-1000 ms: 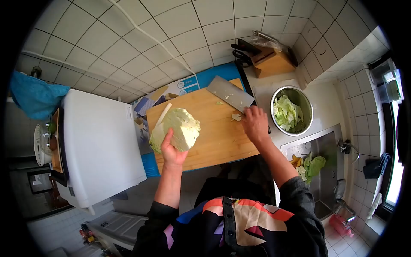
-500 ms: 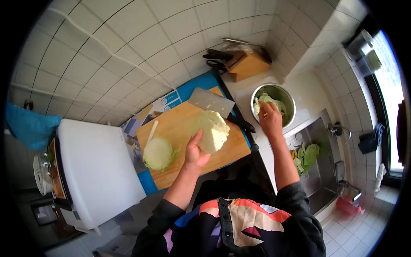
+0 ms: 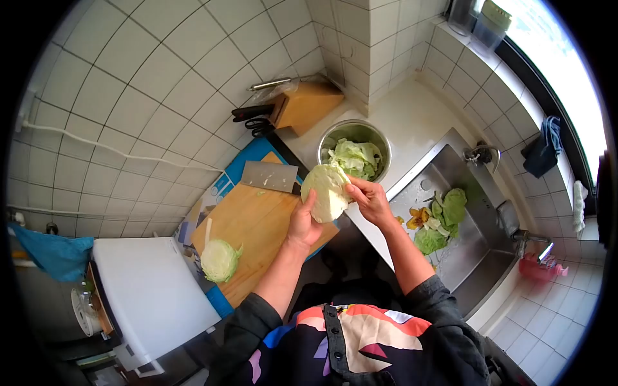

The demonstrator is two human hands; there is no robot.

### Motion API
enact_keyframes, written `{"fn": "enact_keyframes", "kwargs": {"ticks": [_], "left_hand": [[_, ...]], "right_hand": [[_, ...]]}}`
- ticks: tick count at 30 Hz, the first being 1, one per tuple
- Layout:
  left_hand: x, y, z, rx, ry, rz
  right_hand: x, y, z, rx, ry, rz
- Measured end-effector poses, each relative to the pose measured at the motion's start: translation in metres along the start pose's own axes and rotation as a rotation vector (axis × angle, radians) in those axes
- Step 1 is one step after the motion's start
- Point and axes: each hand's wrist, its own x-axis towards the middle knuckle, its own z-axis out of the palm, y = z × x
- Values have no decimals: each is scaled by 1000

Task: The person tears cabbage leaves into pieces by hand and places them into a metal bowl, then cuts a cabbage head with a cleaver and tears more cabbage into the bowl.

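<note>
A pale half cabbage [image 3: 325,194] is held up in front of me by my left hand [image 3: 304,222], its fingers closed round the near left side. My right hand [image 3: 370,201] pinches the right edge of the same piece, thumb and fingers together. Just beyond it stands a steel pot [image 3: 324,136] holding torn cabbage leaves [image 3: 356,158]. Another cut cabbage piece [image 3: 220,260] lies on the wooden cutting board [image 3: 248,225]. A cleaver [image 3: 269,176] rests flat at the board's far edge, its handle partly hidden behind the held cabbage.
To the right is a steel sink [image 3: 473,238] with green and yellowed leaves [image 3: 443,219] in it. A wooden knife block [image 3: 309,106] stands against the tiled wall, scissors [image 3: 259,126] beside it. A white appliance [image 3: 154,296] is at the left.
My right hand has come out of the pot and back to the half cabbage. My left hand has kept its hold on it. The view has turned toward the sink.
</note>
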Motion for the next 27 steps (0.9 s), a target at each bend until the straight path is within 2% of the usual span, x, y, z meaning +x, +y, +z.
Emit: {"fn": "enact_keyframes", "kwargs": {"ticks": [1,7,10,12,14,16,17,19,20,23,27], "left_hand": [[1,-3,3,35,-6,8],[8,-17,21,62,-39,-7],[8,-22,29,96,-88,28],[8,-21,36,187,-67,21],[8,-17,46,273,-44,20],[3,-7,62,277,45,-116],[4,-10,63,277,49,-111],[13,-22,65,469,224,32],[26,-30,45,490,161,123],[21,-37,57,645,189,250],[27,-33,53,725,162,292]], "right_hand": [[-1,6,-4,77,30,10],[-13,-7,-21,45,104,1],[-18,-8,-24,-113,173,-77],[-19,-2,-27,-403,253,-242],[-22,-2,-32,-407,247,-326],[-24,-1,-33,-405,238,-406],[-25,0,-34,-502,208,-476],[-24,3,-35,-599,175,-551],[-23,6,-34,-578,185,-548],[-22,6,-34,-530,167,-515],[-20,9,-34,-523,184,-512]]}}
